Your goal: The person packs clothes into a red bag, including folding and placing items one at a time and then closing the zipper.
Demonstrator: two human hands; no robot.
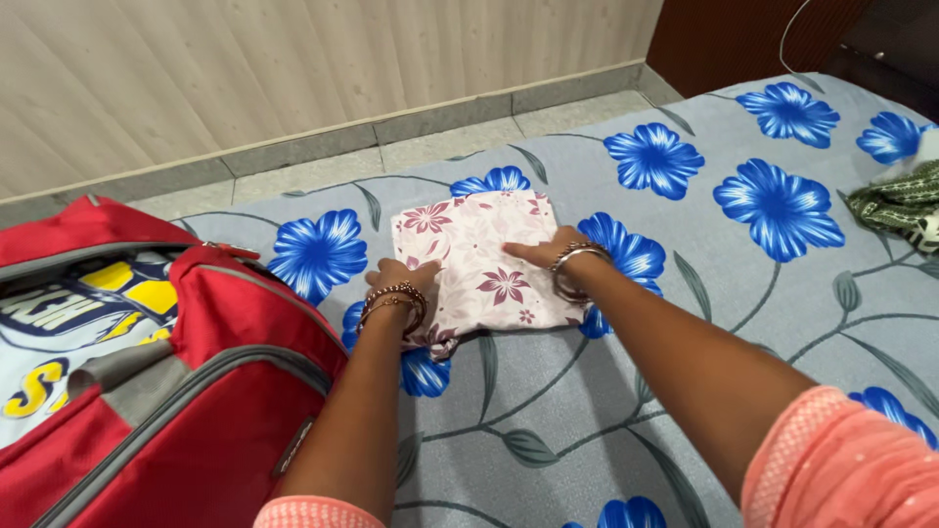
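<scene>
Both arms reach forward across the bed, roughly parallel, elbows nearly straight, with salmon-pink sleeve ends showing at the bottom edge of the view. The left hand (403, 279) lies palm down at the left edge of a folded cloth (479, 266), pale pink with dark red flowers; its fingers are curled over that edge, and whether they grip the fabric or only press on it cannot be told. Several metal bangles (396, 301) sit on this wrist. The right hand (541, 251) rests flat on the cloth's right side, fingers held together and pointing left toward the middle of the fold, with a silver bangle (575, 266) round the wrist. The cloth sits as a neat square on the bedsheet (685, 391), grey with large blue flowers, near the far side of the bed and just right of a red bag (235, 391) with grey zip trim, which stands open at the left. A green patterned cloth (900, 203) lies well apart at the right edge. Beyond the bed runs a tiled floor (440, 147) and a pale wall
</scene>
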